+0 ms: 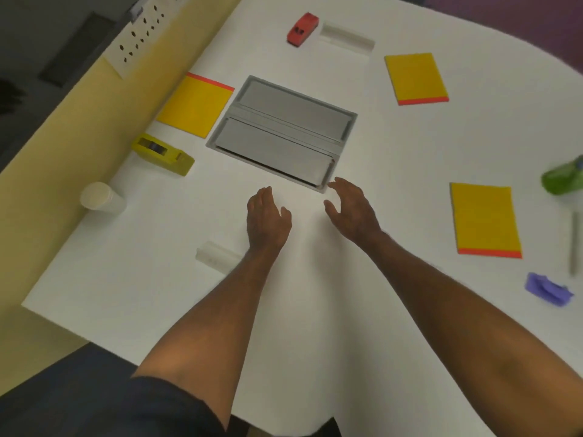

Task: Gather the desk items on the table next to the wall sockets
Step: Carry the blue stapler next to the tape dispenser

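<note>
While the desk items lie scattered, both hands hover empty over the middle of the white counter (315, 279): the left hand (266, 216) and the right hand (351, 209) have fingers loosely extended, gripping nothing. A yellow notepad (197, 105) and a yellow tape dispenser (162, 154) already sit near the wall sockets (138, 39). Two more yellow notepads (416, 77) (485, 219), a red stapler (302, 29), a green object (563, 178) and a purple one (547, 289) lie well apart on the right side. A sensible move would be lifting the far pads flat and setting them beside the first. A grey cable hatch (284, 132) is set into the counter's centre; a paper cup (101, 198) stands near the left edge, beside a pale yellow wall (63, 137).
</note>
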Action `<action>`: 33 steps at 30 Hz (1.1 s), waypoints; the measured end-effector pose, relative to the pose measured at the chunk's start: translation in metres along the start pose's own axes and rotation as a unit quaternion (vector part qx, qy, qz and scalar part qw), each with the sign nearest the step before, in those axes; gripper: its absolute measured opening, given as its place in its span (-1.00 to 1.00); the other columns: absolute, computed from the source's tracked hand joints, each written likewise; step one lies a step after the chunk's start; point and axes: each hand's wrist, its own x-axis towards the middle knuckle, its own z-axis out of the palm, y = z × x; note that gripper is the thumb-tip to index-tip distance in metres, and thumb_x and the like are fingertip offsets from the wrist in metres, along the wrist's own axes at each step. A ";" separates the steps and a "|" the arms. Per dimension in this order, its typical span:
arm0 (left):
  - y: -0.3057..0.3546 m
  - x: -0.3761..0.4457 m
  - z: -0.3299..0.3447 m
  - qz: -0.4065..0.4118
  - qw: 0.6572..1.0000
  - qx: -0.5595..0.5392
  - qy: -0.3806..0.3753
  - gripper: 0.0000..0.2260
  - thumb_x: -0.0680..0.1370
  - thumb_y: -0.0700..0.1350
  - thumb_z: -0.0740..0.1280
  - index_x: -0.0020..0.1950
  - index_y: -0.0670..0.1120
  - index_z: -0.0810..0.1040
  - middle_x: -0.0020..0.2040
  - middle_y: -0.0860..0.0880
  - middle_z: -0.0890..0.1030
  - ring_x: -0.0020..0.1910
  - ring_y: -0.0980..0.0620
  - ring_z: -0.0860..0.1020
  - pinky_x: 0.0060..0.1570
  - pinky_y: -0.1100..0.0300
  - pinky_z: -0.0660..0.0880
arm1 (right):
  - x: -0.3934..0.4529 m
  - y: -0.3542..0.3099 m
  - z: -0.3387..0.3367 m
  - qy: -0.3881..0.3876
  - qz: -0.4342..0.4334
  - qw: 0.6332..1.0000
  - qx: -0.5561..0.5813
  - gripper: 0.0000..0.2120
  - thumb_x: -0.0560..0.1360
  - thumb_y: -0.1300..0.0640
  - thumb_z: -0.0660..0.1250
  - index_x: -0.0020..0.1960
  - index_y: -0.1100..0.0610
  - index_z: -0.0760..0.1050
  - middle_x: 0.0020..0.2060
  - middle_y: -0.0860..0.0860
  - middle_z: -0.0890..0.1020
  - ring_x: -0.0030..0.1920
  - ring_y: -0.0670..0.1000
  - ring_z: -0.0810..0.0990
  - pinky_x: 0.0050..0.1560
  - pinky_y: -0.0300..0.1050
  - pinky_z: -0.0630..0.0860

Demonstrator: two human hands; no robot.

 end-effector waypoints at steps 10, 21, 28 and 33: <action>0.036 -0.126 0.046 0.079 0.996 0.039 -0.026 -0.51 0.55 -0.13 0.29 0.46 -0.27 0.36 0.40 -0.20 0.45 0.40 -0.20 0.37 0.44 -0.01 0.30 | -0.152 0.057 -0.036 0.017 0.067 0.997 0.015 -0.59 0.60 0.09 0.34 0.41 0.17 0.48 0.45 0.09 0.46 0.48 0.10 0.38 0.46 0.00 0.35; 0.133 -0.255 0.115 0.141 0.985 0.078 -0.064 -0.53 0.57 -0.12 0.25 0.46 -0.27 0.36 0.39 -0.18 0.45 0.37 -0.18 0.39 0.42 0.03 0.28 | -0.299 0.165 -0.103 0.025 0.141 0.989 0.045 -0.60 0.61 0.09 0.31 0.42 0.15 0.45 0.47 0.06 0.44 0.50 0.07 0.35 0.46 -0.05 0.34; 0.212 -0.325 0.180 0.141 0.983 0.064 -0.098 -0.52 0.57 -0.13 0.29 0.45 -0.27 0.36 0.38 -0.19 0.47 0.36 -0.20 0.39 0.41 -0.01 0.32 | -0.370 0.264 -0.160 0.053 0.191 0.978 0.061 -0.62 0.61 0.12 0.31 0.40 0.17 0.46 0.45 0.08 0.46 0.47 0.10 0.37 0.44 -0.02 0.36; 0.264 -0.353 0.225 0.139 0.980 0.057 -0.127 -0.50 0.58 -0.11 0.29 0.49 -0.23 0.33 0.42 -0.16 0.44 0.42 -0.17 0.35 0.42 0.01 0.32 | -0.398 0.331 -0.192 0.076 0.223 0.969 0.079 -0.64 0.60 0.14 0.32 0.39 0.15 0.47 0.42 0.06 0.48 0.45 0.10 0.39 0.39 0.00 0.40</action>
